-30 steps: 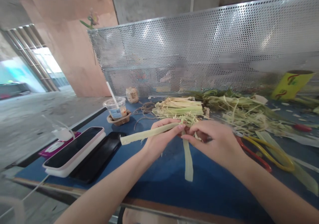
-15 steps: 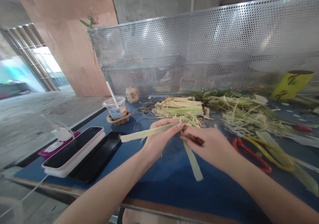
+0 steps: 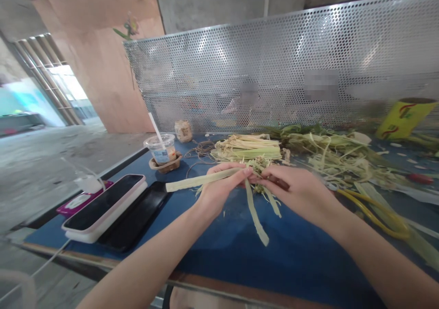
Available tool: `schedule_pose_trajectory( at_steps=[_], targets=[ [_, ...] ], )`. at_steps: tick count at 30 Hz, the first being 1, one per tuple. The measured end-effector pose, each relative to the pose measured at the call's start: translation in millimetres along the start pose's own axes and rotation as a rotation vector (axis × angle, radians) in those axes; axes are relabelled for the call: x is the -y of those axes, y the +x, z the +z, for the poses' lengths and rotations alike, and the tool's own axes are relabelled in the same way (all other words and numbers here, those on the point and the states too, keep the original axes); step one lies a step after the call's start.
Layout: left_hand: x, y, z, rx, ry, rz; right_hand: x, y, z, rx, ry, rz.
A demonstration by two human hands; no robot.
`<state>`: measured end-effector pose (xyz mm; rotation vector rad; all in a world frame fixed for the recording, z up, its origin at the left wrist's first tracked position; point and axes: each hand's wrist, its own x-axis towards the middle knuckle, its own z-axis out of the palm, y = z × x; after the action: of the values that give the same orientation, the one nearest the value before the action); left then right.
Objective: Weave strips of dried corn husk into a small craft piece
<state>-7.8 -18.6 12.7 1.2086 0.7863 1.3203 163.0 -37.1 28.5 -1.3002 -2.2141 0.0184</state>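
Note:
My left hand (image 3: 219, 187) is pinched on a long pale green leaf strip (image 3: 199, 181) that sticks out to the left above the blue table (image 3: 219, 249). My right hand (image 3: 302, 192) meets it at the fingertips, closed on the same bundle. From the pinch point a narrower strip (image 3: 254, 215) hangs down toward the table, with a shorter one beside it. Both hands hover just in front of a stacked pile of cut strips (image 3: 247, 148).
A phone in a pink case (image 3: 103, 203) lies on a black tray (image 3: 137, 219) at the left. A plastic cup with a straw (image 3: 161, 149) stands behind it. Loose leaf scraps (image 3: 336, 155), a yellow-and-red scissors handle (image 3: 377, 213) and a perforated metal screen (image 3: 274, 66) fill the right and back.
My right hand has shifted a little toward the left hand and the hanging strip has swung left and curled. My left hand has held its grip almost still.

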Motion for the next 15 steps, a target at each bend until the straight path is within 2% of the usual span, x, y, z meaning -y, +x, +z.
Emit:
schedule_pose_trajectory(
  at_steps=[5,8,10,12,15],
  targets=[
    [-4,-1,0.4,0.001,0.081,0.034,-9,-1,-2,-0.055,-0.124,-0.249],
    [-7,-1,0.2,0.011,0.092,0.017,-12,-2,-4,-0.084,-0.191,-0.322],
    [-9,0,-1.0,0.034,0.070,-0.011,-13,-2,-5,-0.088,-0.193,-0.317],
    [-9,1,-2.6,0.083,0.036,-0.051,-12,-1,-5,-0.059,-0.137,-0.249],
    [-9,1,-3.3,0.172,0.002,-0.073,-10,2,-2,0.042,0.121,-0.092]
  ],
)
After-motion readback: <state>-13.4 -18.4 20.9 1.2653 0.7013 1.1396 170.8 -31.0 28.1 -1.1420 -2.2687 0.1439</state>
